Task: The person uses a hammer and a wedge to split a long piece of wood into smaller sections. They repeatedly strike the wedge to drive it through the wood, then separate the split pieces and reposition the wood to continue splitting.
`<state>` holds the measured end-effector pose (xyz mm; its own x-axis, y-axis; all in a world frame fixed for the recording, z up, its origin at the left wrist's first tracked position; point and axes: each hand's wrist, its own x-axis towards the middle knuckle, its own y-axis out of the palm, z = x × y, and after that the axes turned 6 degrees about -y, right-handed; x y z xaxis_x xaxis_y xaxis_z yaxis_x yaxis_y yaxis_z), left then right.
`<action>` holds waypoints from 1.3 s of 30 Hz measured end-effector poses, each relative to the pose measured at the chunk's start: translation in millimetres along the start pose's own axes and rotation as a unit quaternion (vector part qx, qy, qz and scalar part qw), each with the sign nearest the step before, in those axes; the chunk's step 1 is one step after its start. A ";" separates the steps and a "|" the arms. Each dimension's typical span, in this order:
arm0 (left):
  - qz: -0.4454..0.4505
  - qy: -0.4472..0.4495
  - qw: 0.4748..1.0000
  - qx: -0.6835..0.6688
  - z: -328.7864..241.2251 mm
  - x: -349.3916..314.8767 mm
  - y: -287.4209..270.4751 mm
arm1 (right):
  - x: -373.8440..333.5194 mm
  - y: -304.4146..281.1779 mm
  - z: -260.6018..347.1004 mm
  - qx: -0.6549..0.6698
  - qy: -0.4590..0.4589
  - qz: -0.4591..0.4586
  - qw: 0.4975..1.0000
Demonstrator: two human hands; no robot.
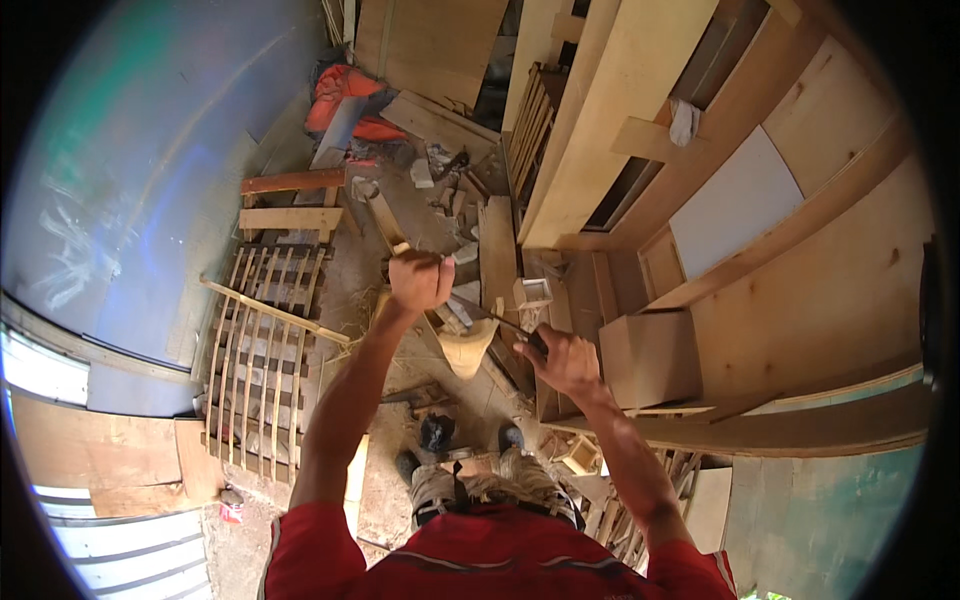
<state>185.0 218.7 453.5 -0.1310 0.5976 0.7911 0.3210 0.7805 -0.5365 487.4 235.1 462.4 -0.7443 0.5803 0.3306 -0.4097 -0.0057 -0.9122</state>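
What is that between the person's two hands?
In the head view, between the left hand and right hand sits a pale carved wood block, with a thin metal tool reaching toward it from the right hand.

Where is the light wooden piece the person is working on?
In the head view, the pale carved wooden block sits near the middle, just below and between the left hand and the right hand, above the person's dark shoes.

both hands fisted: left hand [420, 280] raised, right hand [565, 360] lower
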 end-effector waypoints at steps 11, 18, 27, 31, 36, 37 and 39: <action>-0.053 -0.006 0.998 0.029 -34.3 24.8 -55.2 | 31.6 -89.6 25.3 0.020 0.030 0.094 0.995; -0.003 -0.001 0.999 0.037 -7.0 -20.4 6.7 | 10.4 -13.5 -8.4 0.023 0.054 0.121 0.991; -0.030 -0.009 0.999 0.031 -55.1 55.7 -67.9 | 22.4 -102.2 26.2 0.052 0.031 0.041 0.997; -0.027 -0.007 0.999 0.044 -9.4 -60.8 1.3 | -15.0 13.0 1.0 0.019 0.018 0.040 0.999; -0.041 0.025 0.999 0.019 14.9 -15.9 2.9 | 2.6 51.3 -26.1 -0.055 0.002 0.004 0.999; -0.044 0.021 0.998 0.029 18.8 -8.5 -8.5 | 21.7 11.1 0.2 -0.011 0.023 0.050 0.998; -0.049 0.020 0.998 0.031 4.0 28.1 -38.4 | 40.6 -51.0 24.8 0.030 0.050 0.080 0.995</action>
<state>165.3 206.3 495.1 -0.1211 0.5117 0.8506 0.2488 0.8452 -0.4730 465.0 238.8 528.4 -0.7481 0.6455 0.1540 -0.3234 -0.1520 -0.9340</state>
